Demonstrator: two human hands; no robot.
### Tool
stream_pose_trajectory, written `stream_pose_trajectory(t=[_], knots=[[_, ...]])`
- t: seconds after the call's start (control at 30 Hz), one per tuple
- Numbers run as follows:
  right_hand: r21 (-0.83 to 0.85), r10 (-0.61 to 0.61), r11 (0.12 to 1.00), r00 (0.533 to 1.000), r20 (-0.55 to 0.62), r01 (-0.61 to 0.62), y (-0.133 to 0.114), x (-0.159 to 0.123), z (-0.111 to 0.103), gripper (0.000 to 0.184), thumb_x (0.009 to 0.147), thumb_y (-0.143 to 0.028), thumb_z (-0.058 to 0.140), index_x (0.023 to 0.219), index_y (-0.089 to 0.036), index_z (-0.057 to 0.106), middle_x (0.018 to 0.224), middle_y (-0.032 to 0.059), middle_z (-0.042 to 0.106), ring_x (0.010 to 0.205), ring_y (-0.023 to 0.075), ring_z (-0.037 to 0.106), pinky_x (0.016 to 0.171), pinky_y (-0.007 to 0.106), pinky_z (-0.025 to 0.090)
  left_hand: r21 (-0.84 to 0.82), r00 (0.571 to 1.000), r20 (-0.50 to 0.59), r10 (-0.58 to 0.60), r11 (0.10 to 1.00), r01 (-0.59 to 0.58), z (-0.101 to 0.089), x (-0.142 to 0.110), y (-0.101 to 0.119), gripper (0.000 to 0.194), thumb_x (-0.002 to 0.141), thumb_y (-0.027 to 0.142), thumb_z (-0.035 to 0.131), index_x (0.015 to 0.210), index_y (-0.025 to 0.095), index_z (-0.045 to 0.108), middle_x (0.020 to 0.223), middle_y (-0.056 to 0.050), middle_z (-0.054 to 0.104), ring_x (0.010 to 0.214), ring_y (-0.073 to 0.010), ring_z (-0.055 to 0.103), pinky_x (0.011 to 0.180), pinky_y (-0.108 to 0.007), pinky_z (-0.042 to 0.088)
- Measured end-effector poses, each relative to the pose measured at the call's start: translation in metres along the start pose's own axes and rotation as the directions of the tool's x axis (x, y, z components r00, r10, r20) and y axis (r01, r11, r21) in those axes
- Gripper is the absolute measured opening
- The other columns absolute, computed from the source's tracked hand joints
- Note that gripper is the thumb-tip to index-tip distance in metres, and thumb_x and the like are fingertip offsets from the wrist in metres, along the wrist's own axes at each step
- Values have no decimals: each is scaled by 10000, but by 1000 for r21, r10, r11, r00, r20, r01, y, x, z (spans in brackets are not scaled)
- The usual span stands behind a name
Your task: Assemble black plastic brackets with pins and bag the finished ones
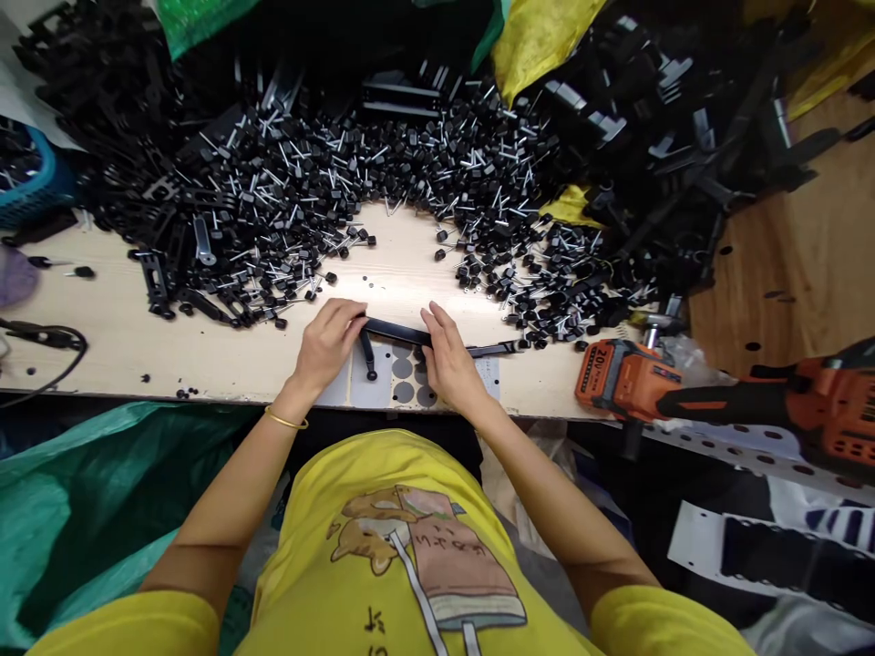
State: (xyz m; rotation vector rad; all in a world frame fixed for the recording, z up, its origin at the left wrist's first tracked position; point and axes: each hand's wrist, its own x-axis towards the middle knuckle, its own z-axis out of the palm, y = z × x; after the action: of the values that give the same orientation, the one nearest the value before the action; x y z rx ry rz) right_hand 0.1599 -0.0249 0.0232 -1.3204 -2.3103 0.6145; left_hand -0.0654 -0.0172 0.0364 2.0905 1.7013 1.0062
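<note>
A long black bar (396, 331) with short arms hanging from it is held level just over the front of the bench. My left hand (329, 339) pinches its left end between thumb and fingers. Near its right end, my right hand (447, 360) is closed around it, and the palm hides part of the piece. One black arm with a rounded tip (370, 358) points down toward me beside my left fingers. Another thin black arm (493, 349) sticks out to the right past my right hand. Under them lies a grey sheet with round spots (403, 393).
A heap of black-headed screws (403, 155) arcs across the bench (383, 241). Black brackets (157, 210) pile up at left, black parts with metal tabs (656, 118) at right. An orange cordless drill (622, 378) lies at the right edge. A blue basket (37, 187) stands far left.
</note>
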Motion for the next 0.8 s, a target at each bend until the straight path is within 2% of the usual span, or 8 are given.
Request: stream_pose_trajectory(t=[0.07,0.13,0.27,0.4,0.47,0.57,0.7,0.8], knots=[[32,5,999,1000,10,-6,0,0,-1,539,908,-117,280,1444,-144,229,1456,193,305,1383,238,300,1073,450,397,-3,999,-37,-26,1000,26,-2,1,-3,167,896,311,545,967,184,628,921,-55,661,825,-145,627,759,-270,530],[53,12,999,1000,10,-13,0,0,-1,549,910,-132,297,1453,-162,220,1460,184,308,1378,235,314,1065,447,410,-15,1000,-27,-12,1000,12,-4,1,-6,159,892,308,552,950,179,623,894,-51,654,798,-142,620,734,-263,522],[86,6,996,1000,20,-8,-2,-3,-4,601,912,-191,353,1477,-214,148,1503,162,253,1403,254,274,1063,487,402,-47,991,113,68,997,-63,-7,1,-6,123,895,274,541,931,185,618,886,-53,653,837,-160,614,760,-285,502],[77,36,997,996,-77,-30,1,-14,-7,659,916,-261,398,1486,-232,69,1536,154,195,1421,269,231,1074,507,376,-81,979,202,-15,996,32,-11,7,-7,125,872,297,571,909,189,620,901,-52,650,876,-177,606,790,-303,484],[30,18,999,996,-92,-15,5,-22,-5,664,920,-262,404,1487,-232,60,1502,154,289,1388,261,306,1080,499,370,-122,964,260,-56,988,90,-13,12,-12,135,845,314,601,876,184,623,892,-48,646,869,-182,605,795,-313,482],[-98,-35,995,998,-45,31,13,-32,2,684,925,-231,400,1491,-213,16,1400,162,447,1275,254,456,1081,518,349,-216,936,341,-82,963,163,-12,18,-21,180,793,350,651,843,180,617,872,-37,645,837,-181,610,798,-328,490],[-201,-31,980,996,-85,13,24,-36,12,701,919,-204,426,1493,-189,24,1270,154,548,1152,249,529,1059,529,341,-306,939,337,-73,935,182,-7,18,-26,197,799,361,632,863,177,605,937,-55,627,896,-179,607,822,-340,515],[-243,-28,970,993,-115,-1,29,-35,17,699,916,-199,434,1500,-183,50,1099,131,603,1013,254,550,993,513,389,-376,930,332,-160,882,285,-4,10,-20,218,799,371,628,891,177,593,936,-50,635,879,-169,628,794,-326,549]])
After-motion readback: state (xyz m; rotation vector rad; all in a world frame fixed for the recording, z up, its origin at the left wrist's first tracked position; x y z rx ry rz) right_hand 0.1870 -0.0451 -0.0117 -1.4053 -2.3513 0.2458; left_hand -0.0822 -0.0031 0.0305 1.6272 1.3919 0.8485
